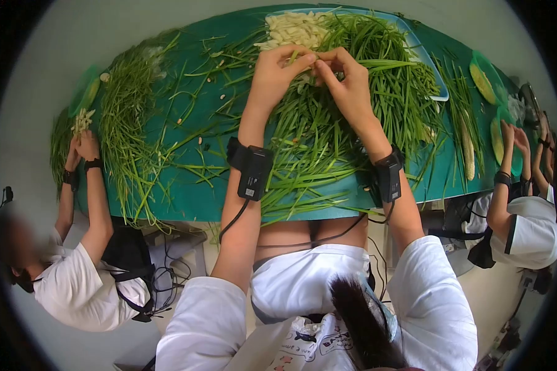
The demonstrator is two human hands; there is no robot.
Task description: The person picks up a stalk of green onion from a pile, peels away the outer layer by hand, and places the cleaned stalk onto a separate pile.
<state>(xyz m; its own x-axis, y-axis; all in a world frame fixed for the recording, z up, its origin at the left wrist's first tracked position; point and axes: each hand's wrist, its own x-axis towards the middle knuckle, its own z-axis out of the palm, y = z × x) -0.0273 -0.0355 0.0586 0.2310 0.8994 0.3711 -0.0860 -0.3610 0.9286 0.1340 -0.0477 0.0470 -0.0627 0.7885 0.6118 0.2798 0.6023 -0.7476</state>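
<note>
reference landmark: the blue-rimmed tray [440, 96].

hand state. the left hand [281, 71] is closed to a pinch, thumb against index finger, and has hold of a slender green stem [293, 58]. the right hand [348, 77] is likewise closed, its thumb and index fingertips meeting those of the left at the stem's inner end. both hands are raised over the near side of the tray.

stem position and axis. the stem lies between the two hands, with its long axis roughly crosswise to the tray — left to right. its visible length runs from inside the left grip toward the right fingertips. the left hand is the nearer, as it encloses more of the stem; the inner end points to the right hand. which end is root and which is tip cannot be told, as fingers cover much of it.

surroundings. in the tray, cut pale segments [297, 28] occupy the left part, beyond the left hand; long leafy greens [377, 37] occupy the right part, beyond the right hand. a loose pile of green stalks [309, 130] spreads from the tray's near side across the counter [198, 114]. a second heap of finer stalks [125, 114] lies well left of the tray.
</note>
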